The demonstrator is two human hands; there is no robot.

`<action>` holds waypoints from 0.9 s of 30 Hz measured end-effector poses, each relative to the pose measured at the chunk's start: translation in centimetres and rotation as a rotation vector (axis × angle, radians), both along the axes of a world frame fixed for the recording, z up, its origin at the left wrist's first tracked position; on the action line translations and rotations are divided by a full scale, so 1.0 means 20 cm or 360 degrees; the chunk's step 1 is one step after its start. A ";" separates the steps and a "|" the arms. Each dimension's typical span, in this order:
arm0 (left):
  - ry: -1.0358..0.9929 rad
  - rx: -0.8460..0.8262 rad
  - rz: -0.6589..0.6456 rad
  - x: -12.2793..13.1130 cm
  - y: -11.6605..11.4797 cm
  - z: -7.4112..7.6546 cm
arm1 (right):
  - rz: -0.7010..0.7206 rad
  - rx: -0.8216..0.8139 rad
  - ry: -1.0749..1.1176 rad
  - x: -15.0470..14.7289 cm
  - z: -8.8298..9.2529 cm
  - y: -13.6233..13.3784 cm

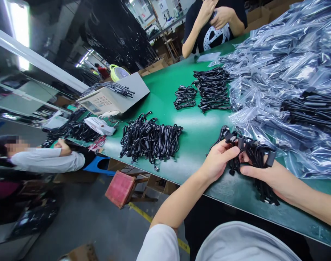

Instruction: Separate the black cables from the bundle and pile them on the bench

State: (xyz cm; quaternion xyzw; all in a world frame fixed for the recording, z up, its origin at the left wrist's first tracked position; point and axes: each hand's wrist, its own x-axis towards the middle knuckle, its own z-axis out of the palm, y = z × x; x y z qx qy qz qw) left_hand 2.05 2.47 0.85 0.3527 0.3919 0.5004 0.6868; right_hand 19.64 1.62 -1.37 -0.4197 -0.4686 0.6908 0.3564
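Near the front edge of the green table, my right hand is closed around a bundle of black cables, whose plug ends hang below it. Beside it, my left hand pinches a black cable connector between thumb and fingers. The two hands almost touch, and some cable runs between them. A folded black cable lies on the table just beyond my left hand. To the right, clear plastic bags with cables in them reach close to my right hand.
A pile of black cables lies left on the table; smaller stacks lie further back. A grey box-shaped device stands at the left. Two other people sit around the table. A red-topped stool stands below the front edge.
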 end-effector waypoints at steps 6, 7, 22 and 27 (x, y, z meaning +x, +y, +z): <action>-0.0020 -0.0036 -0.0002 -0.01 -0.01 0.01 | 0.0056 0.0069 -0.0109 -0.02 -0.06 0.01; -0.0002 -0.0030 0.0009 -0.02 -0.01 0.01 | 0.0052 0.0086 -0.0155 -0.02 -0.06 0.01; -0.0353 -0.0048 0.0045 -0.07 0.01 0.02 | 0.0160 -0.0101 -0.0102 0.02 -0.01 -0.02; -0.0252 -0.0096 0.0012 -0.09 0.01 0.02 | 0.0166 -0.0141 -0.0090 0.02 0.01 -0.02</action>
